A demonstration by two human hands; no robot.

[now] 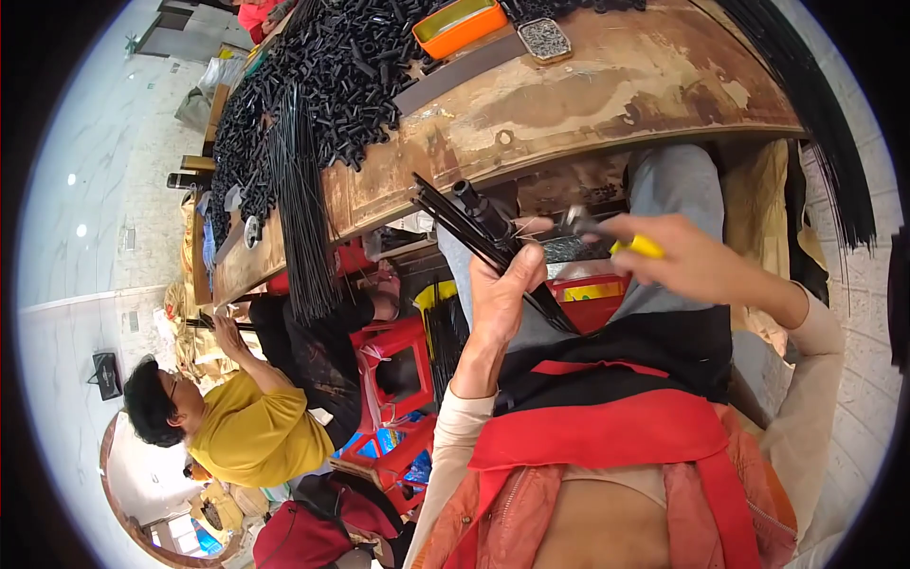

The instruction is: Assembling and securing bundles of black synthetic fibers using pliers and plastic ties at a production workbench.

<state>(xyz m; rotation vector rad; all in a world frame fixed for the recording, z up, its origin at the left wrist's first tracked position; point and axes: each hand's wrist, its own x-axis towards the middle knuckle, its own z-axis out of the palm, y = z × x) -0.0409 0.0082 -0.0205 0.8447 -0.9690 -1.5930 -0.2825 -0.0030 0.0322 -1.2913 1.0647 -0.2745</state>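
My left hand (502, 294) is closed round a bundle of thin black rods (464, 228), which slant up to the left and down past my wrist. Against them, at the fingers, sits a ribbed black plastic fitting (485, 216) with a round open end. Fine pale wire ends seem to stick out beside it. Just to the right, my right hand (668, 248) grips a yellow-handled tool (640, 246). Its metal head (578, 222) points toward the fitting, apart from it; motion blurs its exact kind.
A worn wooden table (588, 104) stands ahead, bearing a heap of black plastic fittings (332, 66), an orange bin (460, 28), a tray of small metal pieces (544, 40) and long black strands (301, 209) hanging over its edge. A person in yellow (261, 431) sits left, near red stools (398, 370).
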